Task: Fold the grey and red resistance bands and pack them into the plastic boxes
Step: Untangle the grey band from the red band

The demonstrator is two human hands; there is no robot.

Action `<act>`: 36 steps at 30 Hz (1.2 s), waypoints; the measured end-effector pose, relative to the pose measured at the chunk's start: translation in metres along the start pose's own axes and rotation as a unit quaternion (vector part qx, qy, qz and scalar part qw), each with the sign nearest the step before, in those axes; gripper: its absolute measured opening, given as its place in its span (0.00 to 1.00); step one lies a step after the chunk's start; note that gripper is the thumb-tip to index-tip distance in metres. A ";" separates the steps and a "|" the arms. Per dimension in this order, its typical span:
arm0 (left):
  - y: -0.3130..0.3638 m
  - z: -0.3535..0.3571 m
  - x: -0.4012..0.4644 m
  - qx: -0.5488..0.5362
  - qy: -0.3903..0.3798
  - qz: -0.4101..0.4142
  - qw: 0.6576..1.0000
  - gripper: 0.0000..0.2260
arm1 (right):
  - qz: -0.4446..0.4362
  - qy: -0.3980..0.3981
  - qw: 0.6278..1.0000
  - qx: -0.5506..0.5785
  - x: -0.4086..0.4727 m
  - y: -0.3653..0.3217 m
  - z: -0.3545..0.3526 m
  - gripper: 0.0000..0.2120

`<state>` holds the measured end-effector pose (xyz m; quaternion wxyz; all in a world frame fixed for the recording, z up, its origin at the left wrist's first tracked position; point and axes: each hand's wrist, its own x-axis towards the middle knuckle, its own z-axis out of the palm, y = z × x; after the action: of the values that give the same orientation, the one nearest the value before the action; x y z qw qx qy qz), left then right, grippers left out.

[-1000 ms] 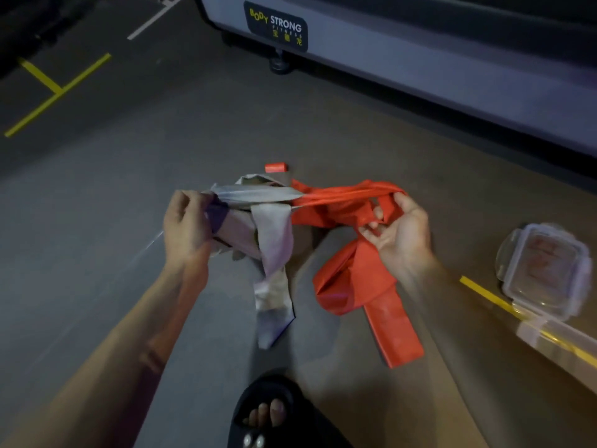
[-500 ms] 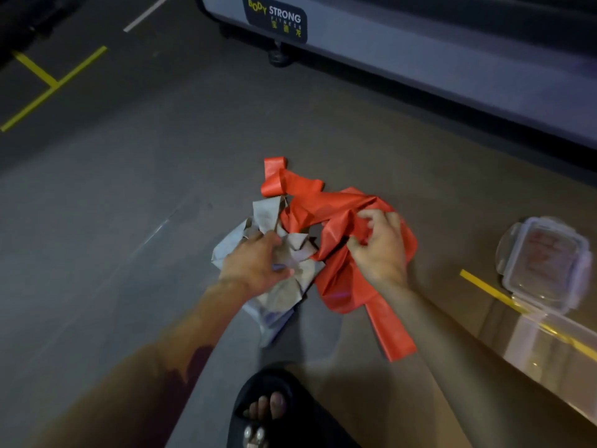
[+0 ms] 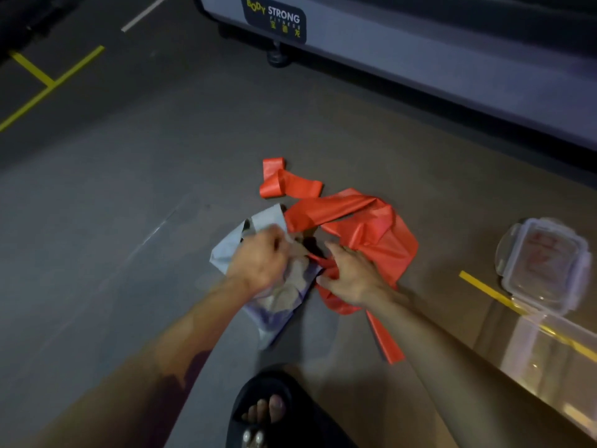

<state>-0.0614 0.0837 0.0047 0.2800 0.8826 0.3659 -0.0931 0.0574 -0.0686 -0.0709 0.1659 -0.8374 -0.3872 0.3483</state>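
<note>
I see grey floor [image 3: 97,221] all over, yellow tape lines [image 3: 42,88] at its far left corner. Left hand [image 3: 258,263] sits knuckles up on the crumpled grey flat rubber resistance band [image 3: 226,250], fingers curled into the heap and gripping a bunch of it. Grey band lies in a wad on the floor near the middle, one end trailing back toward my black open-toe sandal [image 3: 268,412] at the near edge. Motion blur on the left fingers, so I can't read the exact pinch.

Just right of it, touching and partly tangled, is the red flat rubber resistance band [image 3: 371,234]: a loose heap with one curled end lying further out on the floor and one straight tail running back toward me on the right. Right hand [image 3: 352,276] rests on the near part of the red heap, fingers curled, thumb and fingers pinching a narrow twisted strand of red between the two hands.

Far edge of the floor: a light grey machine base with a dark "BODY STRONG" label [image 3: 274,19], one small foot under it.

Right side, well apart from the bands: a clear square plastic box with a clip lid [image 3: 546,263] sits on the floor, a yellow tape stripe [image 3: 484,286] running under it. Nearer me along the right edge, a second clear plastic box [image 3: 549,357], open top, contents not readable.
</note>
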 end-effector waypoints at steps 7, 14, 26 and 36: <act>0.031 -0.124 0.001 -0.163 0.316 0.122 0.927 0.09 | -0.092 0.199 0.966 0.141 -0.007 0.000 -0.034 0.20; -0.015 -0.152 -0.008 -0.200 0.488 -0.008 0.850 0.09 | 0.167 0.225 0.903 0.326 0.008 0.060 -0.068 0.13; 0.049 -0.160 -0.033 -0.410 0.168 0.023 0.896 0.21 | 0.187 0.079 0.976 0.076 -0.007 0.024 -0.067 0.45; 0.071 -0.140 -0.042 -0.385 0.051 0.204 0.899 0.19 | -0.026 0.220 0.961 0.163 -0.011 -0.084 -0.089 0.16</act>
<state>-0.0470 0.0968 0.1663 0.5919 0.7645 0.1992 0.1593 0.0713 -0.0241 0.0427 0.3902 -0.8447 -0.3003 0.2097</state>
